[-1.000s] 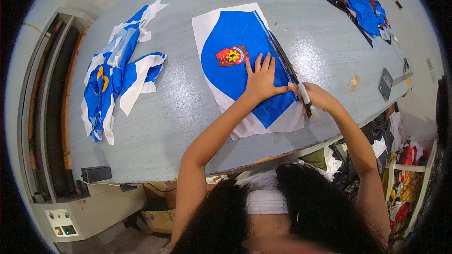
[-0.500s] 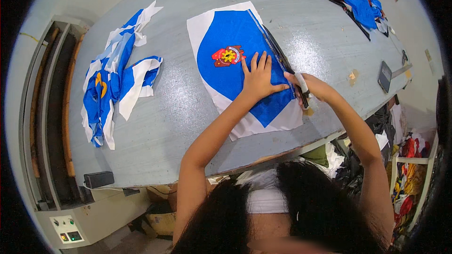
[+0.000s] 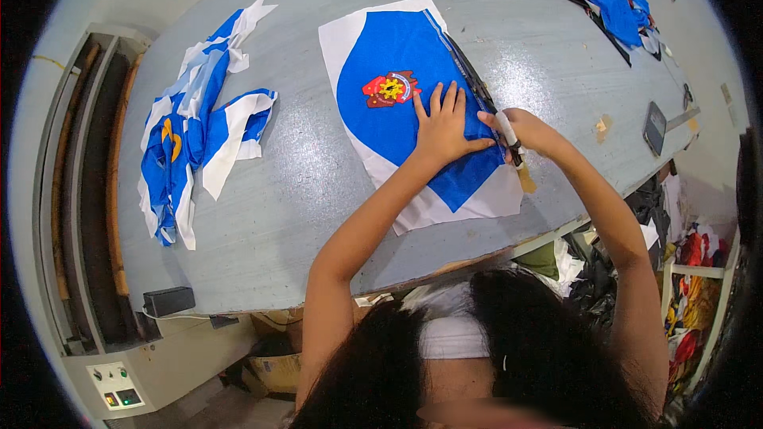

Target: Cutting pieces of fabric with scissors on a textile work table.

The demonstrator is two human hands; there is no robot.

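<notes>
My left hand [image 3: 442,131] lies spread on a blue fabric panel [image 3: 373,127] with white borders and a red-and-yellow emblem [image 3: 391,89], its fingertips right of the emblem. My right hand [image 3: 526,131] is closed round the white-wrapped grip of a long black tool [image 3: 469,71], which looks like shears. The tool lies along the panel's right edge, beside a thin printed strip, just right of my left thumb. My right fingers are partly hidden under the grip.
The grey table [image 3: 294,206] holds blue-and-white scraps [image 3: 191,127] at left, a dark fabric pile [image 3: 612,4] at back right, a phone [image 3: 653,127] at right and a black box [image 3: 167,300] at front left. A machine [image 3: 87,191] stands left; a rack [image 3: 691,302] of cloth lower right.
My right hand and the tool's white grip have moved a little away from me along the panel's right edge. My left hand remains spread on the fabric in nearly the same place.
</notes>
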